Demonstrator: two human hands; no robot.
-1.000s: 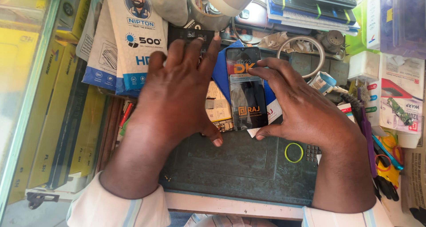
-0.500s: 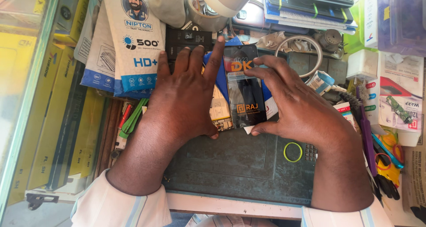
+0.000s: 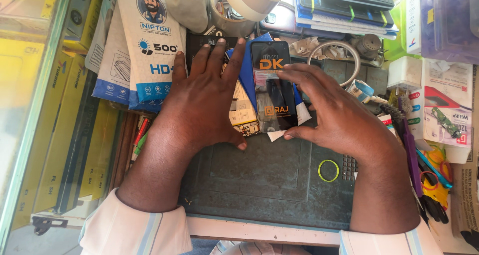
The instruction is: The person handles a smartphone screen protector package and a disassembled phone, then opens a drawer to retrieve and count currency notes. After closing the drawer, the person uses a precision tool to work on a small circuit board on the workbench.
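Two hands rest over a dark grey-green rubber work mat (image 3: pixel 269 180) on the cluttered table. The left hand (image 3: pixel 202 103) lies flat, fingers spread and gripping nothing, pressing down on an opened phone body with its yellow-labelled insides (image 3: pixel 243 113) showing just right of its thumb. The right hand (image 3: pixel 337 118) is half-curled, forefinger and thumb pinching the edges of a black rectangular phone screen panel (image 3: pixel 273 85), which lies between the two hands. A yellow-green rubber band (image 3: pixel 328 170) lies just below the right hand's wrist.
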